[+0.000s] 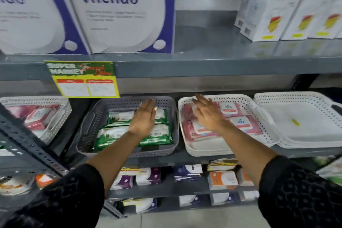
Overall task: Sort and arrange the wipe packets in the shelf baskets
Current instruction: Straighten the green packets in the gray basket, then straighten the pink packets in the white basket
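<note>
A grey perforated basket [92, 116] on the middle shelf holds several green wipe packets [111, 135] lying flat. My left hand [143, 118] is flat above them, fingers stretched out, holding nothing. To its right a white basket [199, 151] holds several pink "kara" wipe packets [242, 124]. My right hand [207, 113] is spread over the pink packets at the basket's left side, fingers extended and slightly blurred. Whether it touches a packet I cannot tell.
A stack of white baskets [305, 116] with no packets in it stands at far right. Another white basket with pink packets [37, 116] sits at far left. A yellow offer tag [83, 79] hangs from the upper shelf edge [222, 66]. Boxes fill the shelves above and below.
</note>
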A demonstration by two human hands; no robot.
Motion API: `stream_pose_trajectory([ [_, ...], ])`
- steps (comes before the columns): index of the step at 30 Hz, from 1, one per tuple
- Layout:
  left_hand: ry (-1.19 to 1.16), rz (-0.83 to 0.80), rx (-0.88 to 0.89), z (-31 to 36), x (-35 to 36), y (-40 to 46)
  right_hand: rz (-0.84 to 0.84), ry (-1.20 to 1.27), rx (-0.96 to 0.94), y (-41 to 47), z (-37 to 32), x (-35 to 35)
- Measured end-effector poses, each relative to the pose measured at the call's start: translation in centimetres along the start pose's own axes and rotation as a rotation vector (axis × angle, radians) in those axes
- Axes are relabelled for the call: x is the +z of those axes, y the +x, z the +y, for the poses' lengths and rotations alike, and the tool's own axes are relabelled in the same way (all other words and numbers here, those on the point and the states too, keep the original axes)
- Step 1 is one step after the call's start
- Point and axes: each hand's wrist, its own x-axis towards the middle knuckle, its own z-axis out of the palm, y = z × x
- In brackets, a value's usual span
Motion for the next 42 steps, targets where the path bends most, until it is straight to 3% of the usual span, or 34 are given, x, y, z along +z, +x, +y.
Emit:
stream_pose_trajectory([
  [4,0.049,-0.011,0.162,7.5,3.0,1.5,-0.222,-0.183,0.22,-4.1,9.0,-0.8],
  [8,0.196,-0.165,0.203,12.0,7.8,3.1,-0.247,-0.139,0.318,-5.7,13.8,-1.0],
  [11,0.257,-0.274,0.069,13.3,11.4,4.5,-0.273,-0.118,0.311,-5.9,16.0,-0.6],
  [16,0.17,-0.322,-0.145,13.7,14.7,4.8,-0.24,-0.093,0.263,-6.0,16.9,0.8],
  [22,0.15,-0.322,-0.036,14.3,15.0,5.0,-0.276,-0.023,0.188,-4.5,16.9,2.0],
  [34,0.103,-0.328,-0.024,14.4,14.3,4.4,-0.282,0.014,-0.028,-4.4,17.0,1.4],
  [42,0.179,-0.326,-0.044,14.8,14.5,4.4,-0.251,-0.024,-0.028,-4.6,16.6,1.8],
])
